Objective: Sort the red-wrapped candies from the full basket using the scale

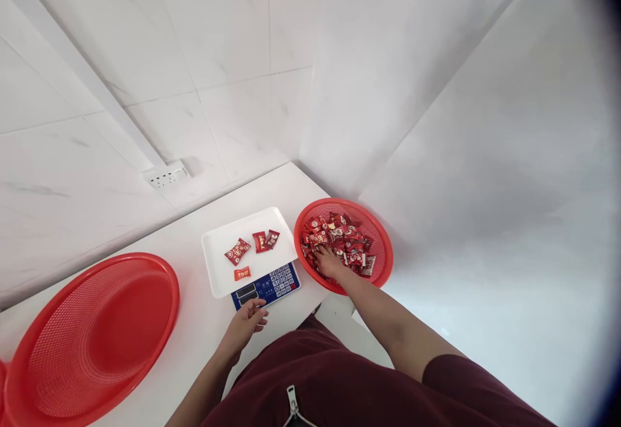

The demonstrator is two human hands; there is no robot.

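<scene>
My right hand (328,262) reaches down into a red mesh basket (383,246) of small red-wrapped candies (353,233). Its fingertips are hidden among the wrappers, so I cannot tell whether they grip one. My left hand (248,323), fingers loosely bent and apart, holds nothing and hovers at the front edge of a blue digital scale (266,288). On top of the scale lies a white tray (220,239). A larger patterned red packet (237,251), two red packets (260,242) close together and a small orange-red candy (241,273) rest on it.
A large red mesh basket (136,323) stands on the white table (194,323) at left, with part of another red thing (2,385) at the frame's edge. White walls rise behind and at right. A socket strip (165,176) is fixed to the back wall.
</scene>
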